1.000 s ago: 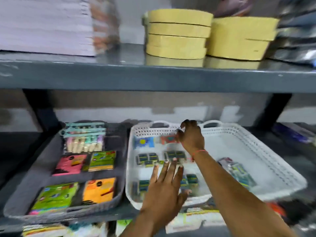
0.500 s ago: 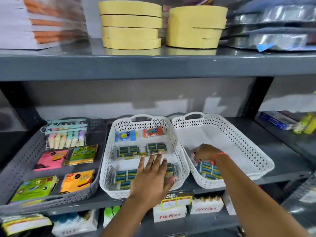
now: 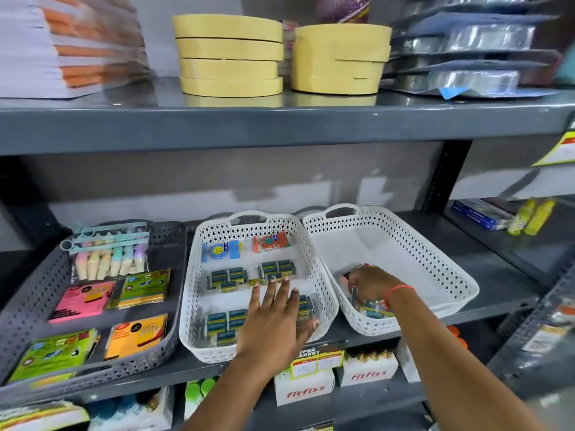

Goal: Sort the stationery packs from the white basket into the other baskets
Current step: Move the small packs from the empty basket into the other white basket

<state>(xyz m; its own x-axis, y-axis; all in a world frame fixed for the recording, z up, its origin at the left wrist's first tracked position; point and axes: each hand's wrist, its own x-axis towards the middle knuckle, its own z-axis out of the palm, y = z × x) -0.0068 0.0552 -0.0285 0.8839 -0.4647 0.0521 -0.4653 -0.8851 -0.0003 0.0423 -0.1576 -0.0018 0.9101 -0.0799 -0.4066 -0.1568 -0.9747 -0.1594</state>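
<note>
Right grip: your right hand (image 3: 371,283) is clamped on a pack (image 3: 357,270) near the right basket's (image 3: 448,276) front corner.
Left grip: your left hand (image 3: 273,318) is spread flat, covering packs in the middle basket (image 3: 323,275).

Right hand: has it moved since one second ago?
Yes. The right hand left the far rim of the middle white basket and now reaches into the near left corner of the right white basket.

The right white basket (image 3: 420,244) has an open floor toward its rear. The upper shelf (image 3: 280,126) limits overhead access; basket walls touch at the centre.
</note>
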